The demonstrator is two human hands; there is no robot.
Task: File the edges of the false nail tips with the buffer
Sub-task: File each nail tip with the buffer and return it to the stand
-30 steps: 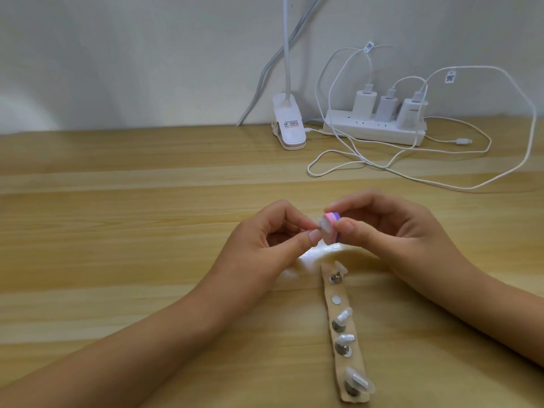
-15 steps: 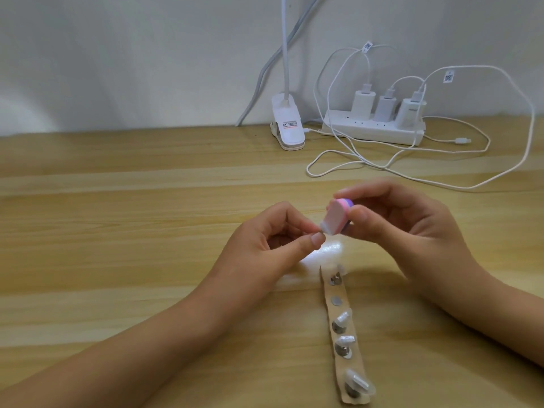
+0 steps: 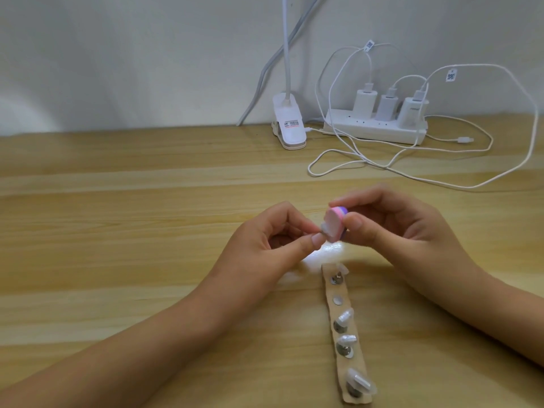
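My left hand [image 3: 259, 245] pinches a small clear false nail tip [image 3: 119, 230] between thumb and forefinger. My right hand [image 3: 391, 231] grips a small pink and purple buffer block [image 3: 424, 223] between thumb and fingers, its pink face against the nail tip. Below the hands a tan cardboard strip [image 3: 351, 375] lies on the wooden table [image 3: 117, 231], carrying several clear nail tips on round metal studs; one stud [image 3: 337, 299] is bare.
At the back stand a white clip lamp base [image 3: 84, 129], a white power strip [image 3: 379, 132] with three chargers, and loose white cables [image 3: 412, 169] looping over the table's right rear. A patch of bright light lies under the hands.
The buffer lifted off the nail tip half a second ago, then came back down against it. My left hand has stayed almost still.
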